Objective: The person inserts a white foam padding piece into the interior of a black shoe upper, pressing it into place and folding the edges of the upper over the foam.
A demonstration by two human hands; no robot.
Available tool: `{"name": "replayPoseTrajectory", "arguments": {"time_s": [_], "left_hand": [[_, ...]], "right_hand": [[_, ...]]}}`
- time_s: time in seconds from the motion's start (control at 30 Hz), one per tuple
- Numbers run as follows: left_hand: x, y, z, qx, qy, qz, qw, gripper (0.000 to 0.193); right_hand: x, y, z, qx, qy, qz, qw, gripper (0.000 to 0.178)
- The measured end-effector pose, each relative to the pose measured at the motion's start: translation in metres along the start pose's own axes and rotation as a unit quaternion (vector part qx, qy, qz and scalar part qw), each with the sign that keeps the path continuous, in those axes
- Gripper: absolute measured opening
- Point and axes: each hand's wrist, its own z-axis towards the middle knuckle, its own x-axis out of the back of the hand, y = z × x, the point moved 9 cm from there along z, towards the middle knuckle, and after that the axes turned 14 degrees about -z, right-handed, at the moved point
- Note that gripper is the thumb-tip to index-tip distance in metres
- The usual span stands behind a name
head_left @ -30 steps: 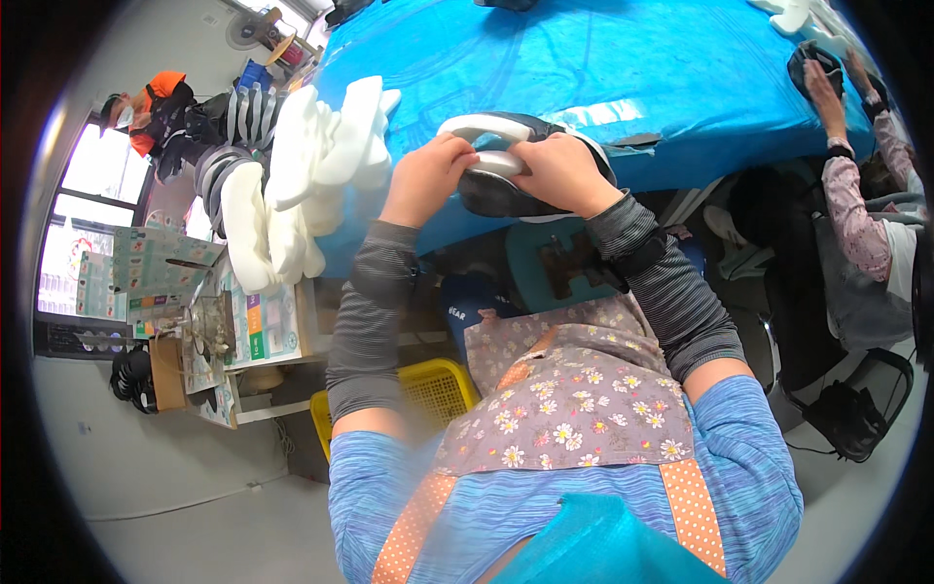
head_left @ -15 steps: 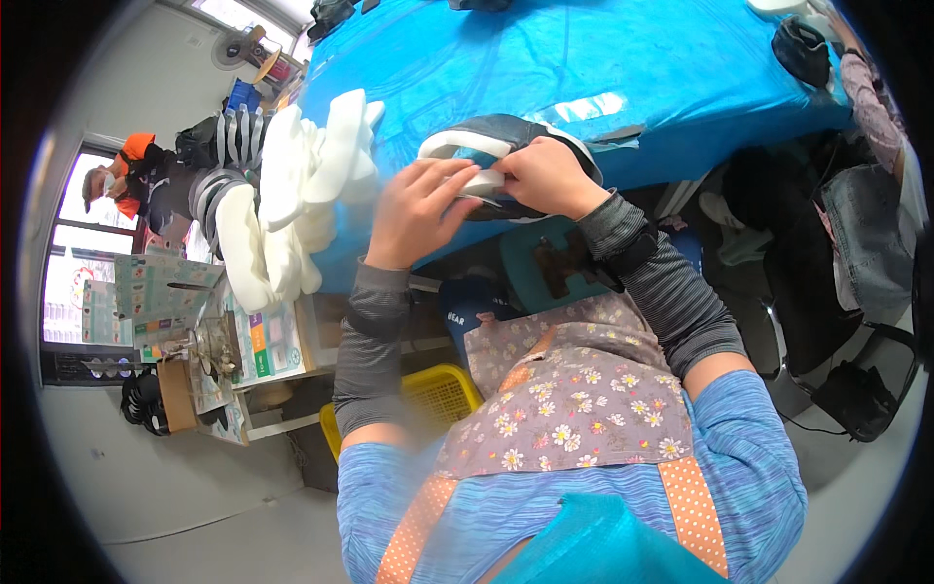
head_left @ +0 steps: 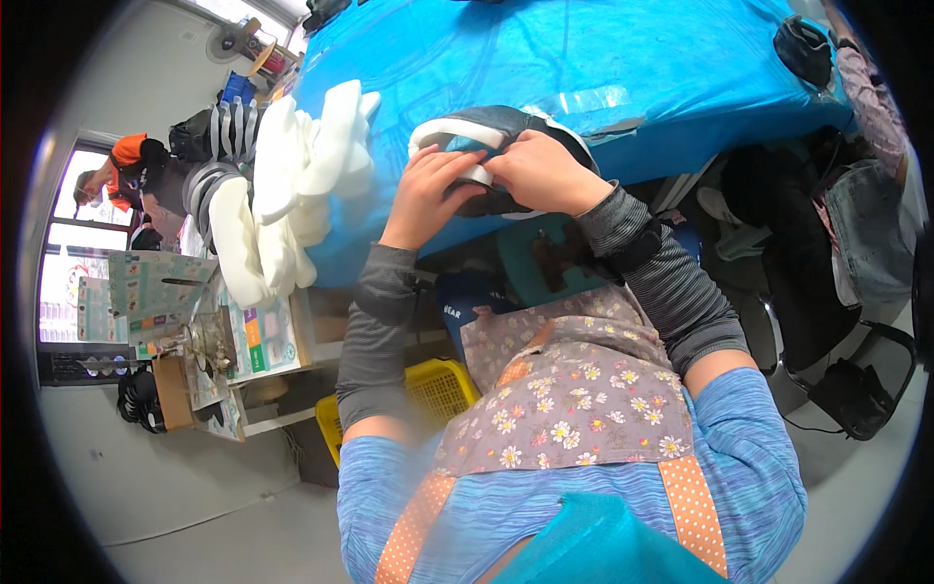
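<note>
At the near edge of the blue-covered table [head_left: 438, 58] rests a rounded black cover [head_left: 504, 119] with a curved white foam pad [head_left: 452, 127] showing in its opening. My left hand [head_left: 424, 195] lies at the pad's near-left end, fingers bent over the white foam and thumb pointing right. My right hand [head_left: 550, 173] is closed at the near side of the cover, thumb and fingers pinching its edge by the foam. The fingertips of both hands nearly meet there. Part of the cover is hidden beneath my hands.
Several white foam pads [head_left: 282, 165] are heaped left of my hands, beside grey curved pieces [head_left: 206, 200]. Under the table stands a yellow basket [head_left: 448, 378]. A person in orange and black [head_left: 129, 154] is at far left; another person's sleeve [head_left: 861, 88] reaches in at right, near a black item [head_left: 803, 51].
My left hand has moved up and right, closer against the foam. The cover sits slightly further left and up in view. The person at far left now bends the head down.
</note>
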Motion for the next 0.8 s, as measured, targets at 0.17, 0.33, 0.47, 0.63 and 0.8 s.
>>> {"name": "replayPoseTrajectory", "arguments": {"time_s": [0.17, 0.33, 0.47, 0.63, 0.8], "left_hand": [[0.001, -0.006, -0.004, 0.012, 0.014, -0.014, 1.0, 0.034], [0.003, -0.006, -0.006, 0.009, 0.027, -0.02, 0.999, 0.032], [0.0, -0.005, -0.008, 0.016, 0.014, -0.019, 1.0, 0.029], [-0.002, -0.001, -0.011, 0.011, 0.026, -0.007, 1.0, 0.029], [-0.003, 0.003, -0.012, 0.012, 0.027, -0.005, 1.0, 0.03]], "right_hand": [[-0.002, 0.008, 0.0, -0.069, -0.001, 0.013, 0.998, 0.012], [-0.006, 0.01, -0.001, -0.074, -0.027, 0.01, 0.997, 0.012], [-0.009, 0.001, -0.002, -0.039, -0.092, 0.012, 0.995, 0.011], [-0.011, -0.011, -0.005, -0.018, -0.048, -0.068, 0.996, 0.01], [-0.011, -0.009, 0.0, -0.07, -0.011, -0.084, 0.994, 0.011]]}}
